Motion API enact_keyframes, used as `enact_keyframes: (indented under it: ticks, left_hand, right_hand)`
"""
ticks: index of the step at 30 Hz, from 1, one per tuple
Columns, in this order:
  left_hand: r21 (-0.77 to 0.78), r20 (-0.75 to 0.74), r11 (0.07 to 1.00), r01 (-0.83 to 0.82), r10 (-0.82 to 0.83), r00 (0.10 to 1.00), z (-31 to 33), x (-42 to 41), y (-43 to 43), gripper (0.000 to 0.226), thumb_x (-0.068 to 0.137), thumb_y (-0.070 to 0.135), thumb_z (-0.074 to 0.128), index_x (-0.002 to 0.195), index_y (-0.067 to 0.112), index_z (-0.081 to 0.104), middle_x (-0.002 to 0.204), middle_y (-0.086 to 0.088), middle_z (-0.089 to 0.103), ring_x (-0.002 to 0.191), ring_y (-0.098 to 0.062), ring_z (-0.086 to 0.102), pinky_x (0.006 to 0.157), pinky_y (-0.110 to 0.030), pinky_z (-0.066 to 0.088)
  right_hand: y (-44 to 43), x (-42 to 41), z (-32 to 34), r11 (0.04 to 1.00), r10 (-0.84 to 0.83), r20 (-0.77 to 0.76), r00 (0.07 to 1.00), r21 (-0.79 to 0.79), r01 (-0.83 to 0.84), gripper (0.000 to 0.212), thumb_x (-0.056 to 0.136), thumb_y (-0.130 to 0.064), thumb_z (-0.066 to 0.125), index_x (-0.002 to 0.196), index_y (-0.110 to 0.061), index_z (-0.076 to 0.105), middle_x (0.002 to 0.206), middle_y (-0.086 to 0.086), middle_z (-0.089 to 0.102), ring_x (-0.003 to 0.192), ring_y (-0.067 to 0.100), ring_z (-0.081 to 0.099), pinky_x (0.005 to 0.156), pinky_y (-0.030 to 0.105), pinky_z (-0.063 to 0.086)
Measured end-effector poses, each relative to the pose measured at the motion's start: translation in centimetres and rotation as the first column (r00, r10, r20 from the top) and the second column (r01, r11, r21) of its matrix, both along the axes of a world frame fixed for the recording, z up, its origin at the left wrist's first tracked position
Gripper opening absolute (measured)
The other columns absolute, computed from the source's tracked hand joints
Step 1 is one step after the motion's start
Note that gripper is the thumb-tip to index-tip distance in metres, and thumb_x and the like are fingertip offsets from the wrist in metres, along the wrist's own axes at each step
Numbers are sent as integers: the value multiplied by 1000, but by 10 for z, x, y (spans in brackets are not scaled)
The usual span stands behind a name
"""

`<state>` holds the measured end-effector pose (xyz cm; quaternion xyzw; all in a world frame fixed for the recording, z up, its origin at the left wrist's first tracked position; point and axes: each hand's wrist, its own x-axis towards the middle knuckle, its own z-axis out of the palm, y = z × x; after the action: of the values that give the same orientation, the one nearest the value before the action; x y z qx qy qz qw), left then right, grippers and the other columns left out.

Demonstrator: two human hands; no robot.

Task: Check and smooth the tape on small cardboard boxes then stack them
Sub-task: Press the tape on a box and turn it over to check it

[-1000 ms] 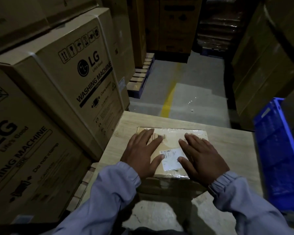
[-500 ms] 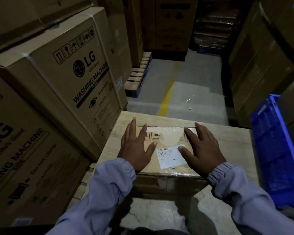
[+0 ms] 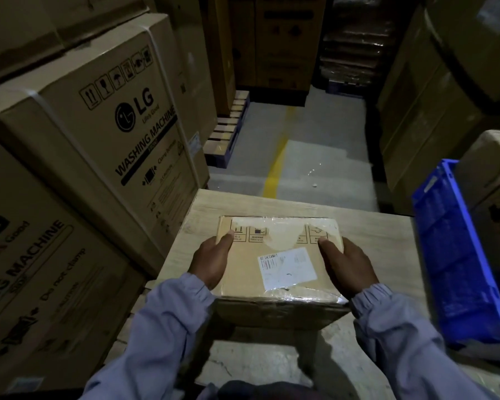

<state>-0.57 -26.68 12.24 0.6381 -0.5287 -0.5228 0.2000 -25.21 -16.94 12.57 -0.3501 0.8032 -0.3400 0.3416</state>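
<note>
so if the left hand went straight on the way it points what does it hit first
Likely nothing close: the left hand points forward along the left side of the box, over bare table, then open floor. Depth is unclear.

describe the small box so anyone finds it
Between the washing machine cartons and the blue crate stands a wooden table. At its near edge is the small box. Unlike the big cartons, it is tape-wrapped with a white label on top.

Big carton [image 3: 107, 116] — "LG", "WASHING MACHINE"; nearer carton [image 3: 35, 269] — "Do not clamp".
</note>
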Motion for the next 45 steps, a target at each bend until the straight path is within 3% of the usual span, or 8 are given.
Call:
enact_keyframes:
  ticks: [10, 15, 19, 23, 32, 37, 41, 45]
  left_hand:
    - [-176, -176, 982, -75, 44, 983, 13, -15, 14, 54, 94, 68, 26, 108, 25, 56, 97, 0, 66, 92, -18, 62, 85, -37, 47]
    - [-16, -190, 994, -107, 102, 976, -24, -9, 19, 86, 61, 97, 32, 107, 28, 58, 111, -4, 65, 104, -28, 61, 99, -53, 46]
    - [81, -127, 993, -88, 97, 987, -62, -6, 42, 70, 68, 87, 43, 101, 27, 59, 109, -1, 66, 101, -25, 62, 96, -44, 49]
    - [52, -34, 997, -53, 55, 998, -88, -8, 67, 31, 97, 39, 53, 114, 15, 62, 105, -2, 65, 100, -21, 60, 84, -25, 40]
    - [15, 48, 998, -53, 52, 997, -116, -11, 86, 25, 91, 30, 65, 104, 9, 65, 90, -6, 69, 67, -8, 59, 50, -8, 43]
    - [4, 19, 998, 67, -67, 998, -121, -7, 53, 70, 79, 25, 79, 135, 19, 38, 136, -9, 47, 105, -22, 58, 92, -44, 53]
    - [-248, 382, 879, 407, -298, 875, -115, -24, -4, 107, 71, 40, 83, 150, 11, 18, 156, -12, 14, 139, -31, 27, 115, -43, 29]
    - [-382, 526, 673, 633, -405, 748, -103, -59, -63, 109, 69, 40, 83, 152, 15, 17, 162, -6, 4, 143, -17, 16, 116, -34, 21]
  right_hand:
    - [11, -16, 8, 975, -67, 106, 992, -203, 87, 48, 89, -62, 45, 103, -17, 53, 97, 5, 63, 88, 23, 60, 79, 42, 48]
    - [32, -17, -24, 984, -106, 86, 991, -136, 117, 38, 95, -48, 50, 97, -10, 52, 88, 8, 61, 80, 25, 58, 69, 37, 44]
    - [59, -14, -58, 981, -156, 79, 985, -108, 164, 28, 93, -36, 59, 99, -8, 54, 86, 7, 61, 77, 22, 56, 62, 26, 40]
    - [85, -8, -80, 983, -173, 74, 982, -47, 177, 26, 92, -30, 64, 108, -11, 55, 89, 1, 61, 73, 6, 53, 59, 20, 36]
    - [119, -6, -116, 982, -186, 53, 981, -22, 187, 55, 78, -41, 70, 125, -22, 47, 101, -16, 60, 91, 4, 61, 75, 29, 49]
    - [121, 5, -126, 958, -284, 47, 958, -25, 286, 64, 83, -33, 74, 137, -16, 44, 123, -3, 59, 110, 14, 59, 94, 38, 48]
    - [119, 30, -124, 874, -486, 114, 867, 57, 483, 107, 71, -56, 72, 148, 0, 22, 149, 20, 32, 136, 32, 37, 113, 42, 32]
    - [123, 63, -125, 892, -451, 106, 886, 105, 440, 90, 87, -31, 68, 150, 2, 12, 152, 20, 20, 143, 31, 21, 116, 33, 22]
